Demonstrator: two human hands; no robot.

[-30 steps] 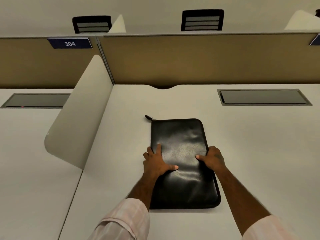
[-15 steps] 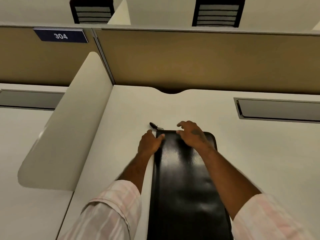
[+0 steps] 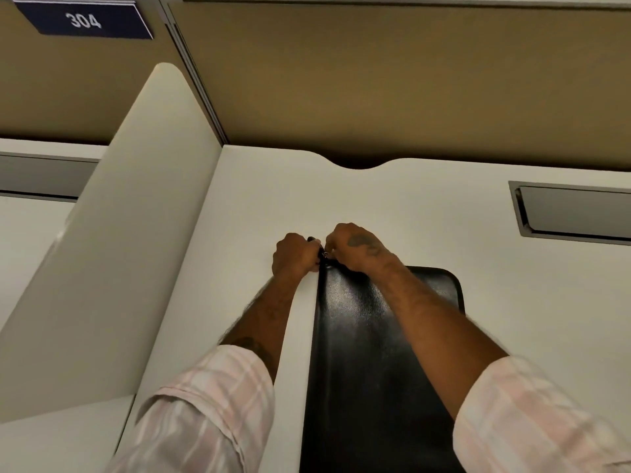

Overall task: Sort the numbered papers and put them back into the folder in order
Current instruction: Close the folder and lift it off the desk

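A black zippered folder (image 3: 368, 343) lies flat on the white desk (image 3: 409, 216), long side running away from me. Both hands meet at its far left corner. My left hand (image 3: 293, 256) is curled around that corner, beside the black zipper tab end (image 3: 311, 239). My right hand (image 3: 355, 247) pinches the small metal zipper pull (image 3: 324, 255) with curled fingers. The folder is zipped closed; no papers are visible.
A white curved divider (image 3: 129, 240) stands along the desk's left side. A brown partition wall (image 3: 375, 80) with a cable notch closes the back. A grey recessed panel (image 3: 573, 213) sits at the right, and a sign reading 304 (image 3: 83, 20) is upper left.
Both hands slid from the folder's middle to its far left corner and closed on the zipper end. The camera moved in closer and lower.
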